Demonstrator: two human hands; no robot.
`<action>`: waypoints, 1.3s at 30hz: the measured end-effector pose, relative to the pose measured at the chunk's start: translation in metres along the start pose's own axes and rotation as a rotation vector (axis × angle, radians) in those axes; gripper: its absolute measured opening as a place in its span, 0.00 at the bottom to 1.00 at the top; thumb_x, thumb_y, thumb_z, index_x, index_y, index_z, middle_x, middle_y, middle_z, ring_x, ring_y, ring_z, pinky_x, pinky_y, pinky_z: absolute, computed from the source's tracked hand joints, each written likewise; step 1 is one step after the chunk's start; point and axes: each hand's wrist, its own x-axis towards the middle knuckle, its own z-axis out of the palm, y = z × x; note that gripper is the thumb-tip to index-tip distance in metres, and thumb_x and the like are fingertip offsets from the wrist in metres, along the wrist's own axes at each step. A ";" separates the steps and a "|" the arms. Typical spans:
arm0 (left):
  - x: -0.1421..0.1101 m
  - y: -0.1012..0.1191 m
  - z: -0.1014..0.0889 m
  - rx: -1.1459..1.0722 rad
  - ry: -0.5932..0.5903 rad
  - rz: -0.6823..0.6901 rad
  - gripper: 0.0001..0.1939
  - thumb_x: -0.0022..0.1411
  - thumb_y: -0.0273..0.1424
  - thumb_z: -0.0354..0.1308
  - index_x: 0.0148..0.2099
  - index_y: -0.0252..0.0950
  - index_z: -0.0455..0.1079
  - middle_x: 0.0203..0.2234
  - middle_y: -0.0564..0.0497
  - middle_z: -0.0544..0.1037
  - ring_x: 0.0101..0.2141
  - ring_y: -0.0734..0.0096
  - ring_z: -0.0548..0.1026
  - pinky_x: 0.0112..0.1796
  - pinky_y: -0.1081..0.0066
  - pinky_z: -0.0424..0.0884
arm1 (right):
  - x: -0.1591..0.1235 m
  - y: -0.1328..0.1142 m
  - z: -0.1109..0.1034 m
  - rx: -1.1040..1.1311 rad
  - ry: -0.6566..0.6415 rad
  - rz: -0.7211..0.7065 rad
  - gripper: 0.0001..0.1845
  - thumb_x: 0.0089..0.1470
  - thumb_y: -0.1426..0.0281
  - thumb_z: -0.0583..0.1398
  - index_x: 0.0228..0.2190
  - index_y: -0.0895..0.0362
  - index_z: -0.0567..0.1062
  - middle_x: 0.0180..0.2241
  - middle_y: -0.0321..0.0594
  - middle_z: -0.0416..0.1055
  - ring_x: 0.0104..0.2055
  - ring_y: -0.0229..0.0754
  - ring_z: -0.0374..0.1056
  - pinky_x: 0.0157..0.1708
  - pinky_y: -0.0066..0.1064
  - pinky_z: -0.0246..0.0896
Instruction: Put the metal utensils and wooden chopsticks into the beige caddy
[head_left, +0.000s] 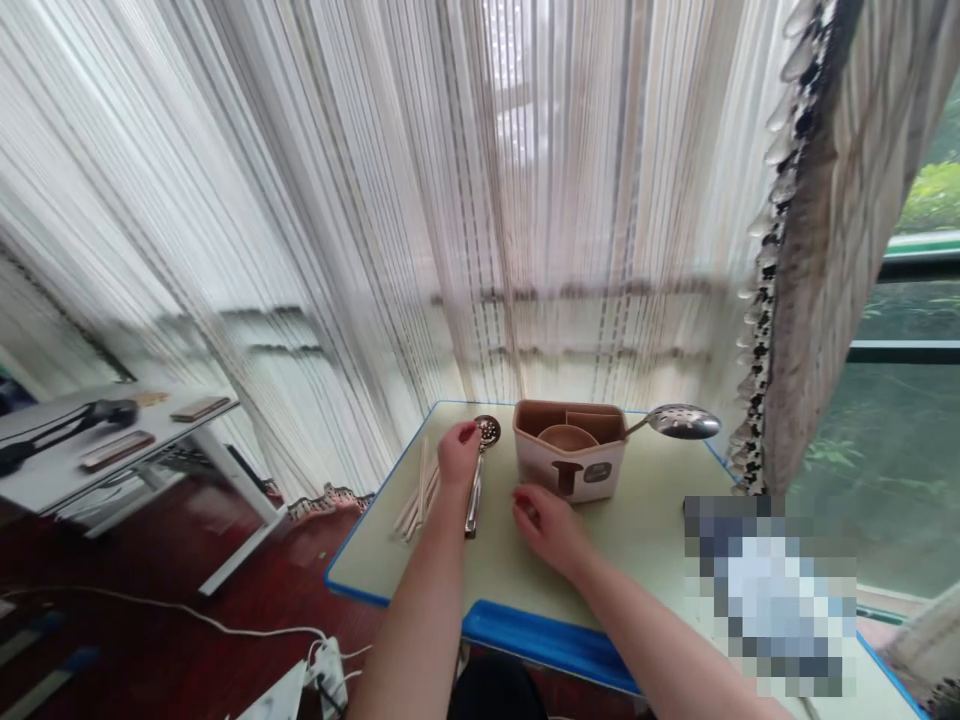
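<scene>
Skimmer (488,431): round, perforated, metallic head. Left hand (458,456) curled beside it, right hand (552,524) loosely curled; cannot tell either's hold.

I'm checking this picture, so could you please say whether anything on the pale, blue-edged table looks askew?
Yes: the silver, perforated metal skimmer juts sideways past the right rim of the brown-and-white, box-shaped holder, leaning well over rather than standing upright.
</scene>
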 end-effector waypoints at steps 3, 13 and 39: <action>-0.003 -0.014 0.002 0.205 -0.049 0.038 0.10 0.52 0.28 0.57 0.38 0.32 0.72 0.31 0.45 0.78 0.33 0.69 0.75 0.37 0.71 0.68 | 0.006 0.010 0.002 0.043 0.009 0.089 0.11 0.52 0.68 0.53 0.36 0.57 0.71 0.33 0.41 0.71 0.33 0.41 0.66 0.34 0.33 0.61; -0.010 -0.020 -0.004 0.724 -0.154 0.013 0.09 0.53 0.31 0.56 0.35 0.33 0.74 0.33 0.39 0.77 0.36 0.60 0.73 0.37 0.68 0.64 | 0.012 0.029 0.004 0.253 -0.021 0.280 0.12 0.48 0.63 0.56 0.34 0.57 0.70 0.28 0.39 0.71 0.29 0.41 0.69 0.29 0.32 0.64; -0.016 -0.029 0.002 0.714 -0.272 -0.072 0.05 0.43 0.30 0.62 0.26 0.33 0.71 0.29 0.38 0.77 0.35 0.55 0.74 0.37 0.63 0.66 | 0.010 0.013 -0.007 0.349 0.005 0.362 0.11 0.45 0.64 0.58 0.30 0.57 0.71 0.24 0.39 0.71 0.24 0.39 0.67 0.22 0.29 0.63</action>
